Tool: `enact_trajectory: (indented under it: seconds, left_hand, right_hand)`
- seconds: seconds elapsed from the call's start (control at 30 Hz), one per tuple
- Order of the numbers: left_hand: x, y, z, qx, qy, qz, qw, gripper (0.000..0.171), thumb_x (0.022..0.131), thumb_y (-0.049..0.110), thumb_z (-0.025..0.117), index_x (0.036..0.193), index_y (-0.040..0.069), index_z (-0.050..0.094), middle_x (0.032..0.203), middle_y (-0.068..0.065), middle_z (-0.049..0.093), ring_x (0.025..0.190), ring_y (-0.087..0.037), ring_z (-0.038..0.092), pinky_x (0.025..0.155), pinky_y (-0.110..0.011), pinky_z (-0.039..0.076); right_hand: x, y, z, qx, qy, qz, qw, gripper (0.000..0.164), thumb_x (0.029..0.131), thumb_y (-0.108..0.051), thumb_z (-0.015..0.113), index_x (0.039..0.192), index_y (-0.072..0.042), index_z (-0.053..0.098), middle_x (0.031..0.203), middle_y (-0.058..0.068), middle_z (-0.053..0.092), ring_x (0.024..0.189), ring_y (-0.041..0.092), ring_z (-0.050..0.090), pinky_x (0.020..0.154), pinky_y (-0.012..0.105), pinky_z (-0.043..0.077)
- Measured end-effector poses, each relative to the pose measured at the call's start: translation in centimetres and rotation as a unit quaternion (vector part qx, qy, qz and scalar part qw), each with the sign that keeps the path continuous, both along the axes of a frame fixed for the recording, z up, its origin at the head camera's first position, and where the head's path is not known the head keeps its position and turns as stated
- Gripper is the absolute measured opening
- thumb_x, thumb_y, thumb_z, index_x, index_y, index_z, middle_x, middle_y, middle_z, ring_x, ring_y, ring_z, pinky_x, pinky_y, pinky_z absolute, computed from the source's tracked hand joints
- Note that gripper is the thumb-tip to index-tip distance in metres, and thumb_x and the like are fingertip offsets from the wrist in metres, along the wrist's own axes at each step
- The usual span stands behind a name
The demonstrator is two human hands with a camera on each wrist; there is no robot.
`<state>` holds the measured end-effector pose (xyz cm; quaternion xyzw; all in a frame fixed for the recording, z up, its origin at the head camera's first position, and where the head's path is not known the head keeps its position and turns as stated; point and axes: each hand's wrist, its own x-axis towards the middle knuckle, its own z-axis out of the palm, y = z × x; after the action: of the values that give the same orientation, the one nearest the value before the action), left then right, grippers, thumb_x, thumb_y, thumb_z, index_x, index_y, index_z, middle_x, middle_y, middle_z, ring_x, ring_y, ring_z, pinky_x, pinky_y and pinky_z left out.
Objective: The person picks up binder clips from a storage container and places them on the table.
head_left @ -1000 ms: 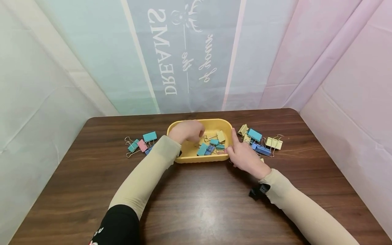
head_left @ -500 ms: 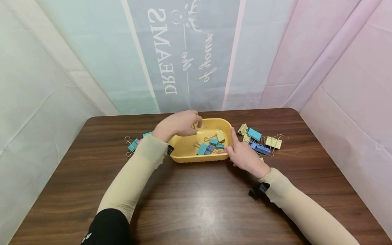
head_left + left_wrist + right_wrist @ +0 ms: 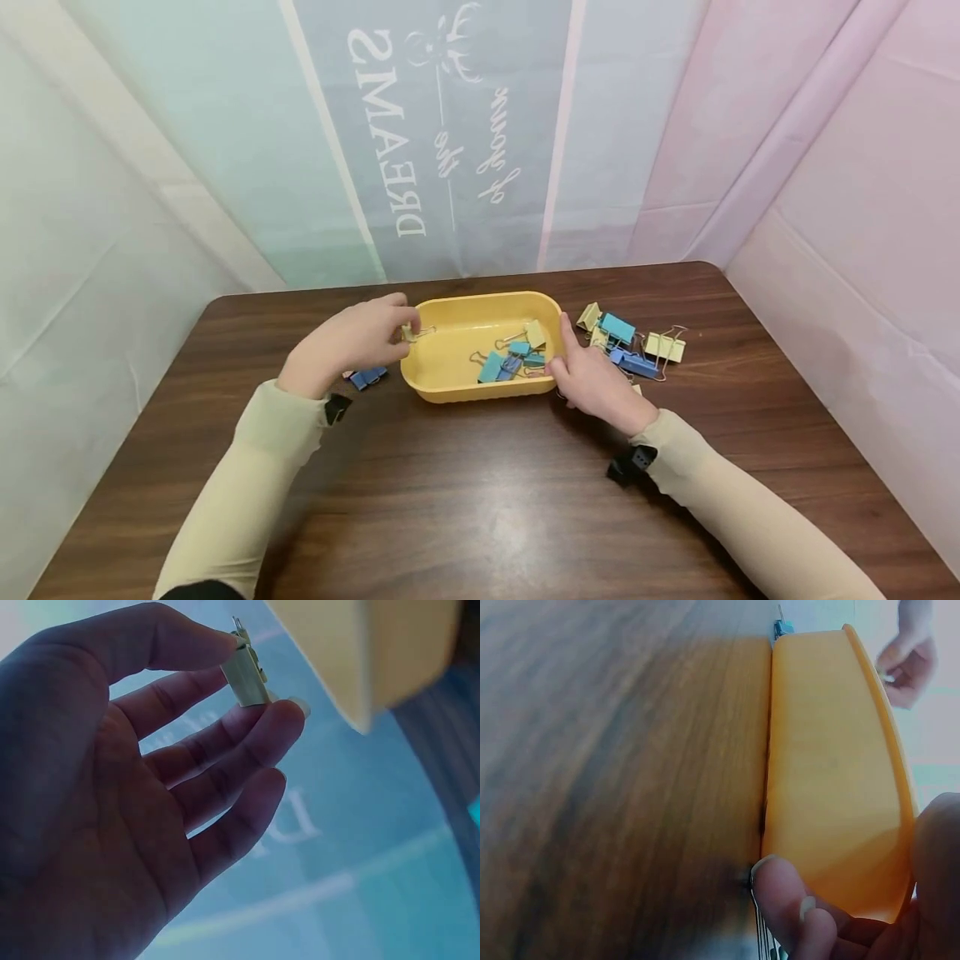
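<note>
My left hand [image 3: 352, 342] pinches a small pale yellow binder clip [image 3: 244, 679] between thumb and fingers, its wire handles showing. That hand hangs just over the left end of a yellow tray [image 3: 457, 395]. At the opposite end, my right hand [image 3: 600, 385] grips the tray's rim, index finger lying along the edge and thumb on the inside. In the right wrist view, its curled fingers [image 3: 780, 896] are against the outer wall, low by the table. Several teal, blue and yellow binder clips, among them a teal clip [image 3: 492, 367], lie in the tray's right half.
Right of the tray is a loose pile of binder clips, with a teal clip [image 3: 617, 327], a blue clip [image 3: 636, 363] and a yellow clip [image 3: 665, 347]. A blue clip [image 3: 367, 378] lies left of the tray, partly under my left hand. A printed curtain [image 3: 457, 167] hangs behind the table.
My left hand has lifted out of the tray and moved left to its left end, carrying the yellow binder clip. The right hand keeps its hold on the tray.
</note>
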<state>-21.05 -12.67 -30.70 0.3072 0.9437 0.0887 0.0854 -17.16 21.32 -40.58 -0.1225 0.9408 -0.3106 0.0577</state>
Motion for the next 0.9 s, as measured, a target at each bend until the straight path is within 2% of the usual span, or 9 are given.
enact_trajectory:
  seconds: [0.13, 0.4, 0.63, 0.9]
  left_hand:
    - [0.5, -3.0, -1.5, 0.030, -0.013, 0.027, 0.9991, 0.021, 0.089, 0.013, 0.061, 0.109, 0.014, 0.070, 0.100, 0.000, 0.054, 0.077, -0.014, 0.055, 0.072, -0.035, 0.047]
    - [1.6, -7.9, -4.3, 0.027, -0.035, 0.074, 0.9963, 0.018, 0.087, 0.007, 0.059, 0.101, 0.013, 0.068, 0.094, -0.004, 0.054, 0.071, -0.015, 0.051, 0.065, -0.034, 0.043]
    - [1.8, -10.3, -4.8, 0.035, -0.038, 0.095, 0.9942, 0.016, 0.088, 0.004, 0.062, 0.102, 0.009, 0.069, 0.091, -0.004, 0.055, 0.072, -0.017, 0.049, 0.066, -0.036, 0.042]
    - [2.3, -11.9, -6.0, 0.036, -0.047, 0.086, 0.9945, 0.012, 0.084, 0.001, 0.068, 0.093, 0.007, 0.065, 0.082, -0.002, 0.054, 0.073, -0.018, 0.047, 0.067, -0.037, 0.041]
  right_hand:
    - [-0.1, 0.1, -0.1, 0.003, 0.005, -0.002, 1.000, 0.075, 0.100, -0.025, 0.036, 0.158, -0.012, -0.011, 0.086, -0.003, 0.070, 0.044, 0.012, 0.059, 0.045, 0.034, 0.046]
    - [-0.1, 0.0, -0.2, 0.001, 0.002, 0.002, 1.000, 0.075, 0.101, -0.023, 0.037, 0.158, -0.012, -0.010, 0.089, -0.001, 0.072, 0.044, 0.012, 0.059, 0.044, 0.034, 0.046]
    - [-0.1, 0.0, -0.2, -0.006, 0.002, -0.001, 1.000, 0.075, 0.101, -0.022, 0.038, 0.159, -0.012, -0.009, 0.100, 0.002, 0.073, 0.044, 0.013, 0.060, 0.043, 0.035, 0.046]
    - [-0.2, 0.0, -0.2, -0.007, -0.012, 0.001, 1.000, 0.075, 0.101, -0.025, 0.036, 0.158, -0.015, -0.011, 0.101, 0.003, 0.073, 0.046, 0.014, 0.060, 0.045, 0.036, 0.047]
